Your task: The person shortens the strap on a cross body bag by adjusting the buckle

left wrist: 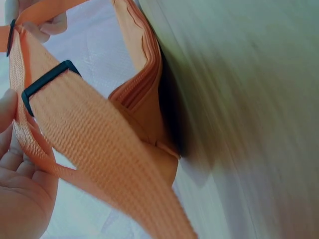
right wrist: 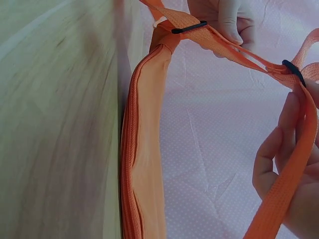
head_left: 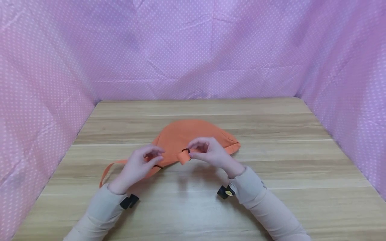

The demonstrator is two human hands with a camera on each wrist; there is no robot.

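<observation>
An orange waist bag (head_left: 193, 129) lies on the table, its zipper (right wrist: 130, 129) along the edge facing me. My right hand (head_left: 211, 152) pinches a black strap slider (right wrist: 294, 72), with a short loop of orange strap (head_left: 183, 157) sticking out toward the left. My left hand (head_left: 140, 164) is beside the bag's left end, thumb and fingers apart in the head view. Close to it is a second black buckle (left wrist: 52, 85) on the webbing (left wrist: 104, 129). The strap passes by the left thumb (left wrist: 7, 107); whether they touch, I cannot tell.
A wooden table (head_left: 193, 214) spreads beneath the bag. Pink dotted cloth (head_left: 193, 50) hangs behind it and on both sides. A free loop of strap (head_left: 104, 175) trails left past the left wrist. Black wrist cameras (head_left: 129, 202) are worn on both wrists.
</observation>
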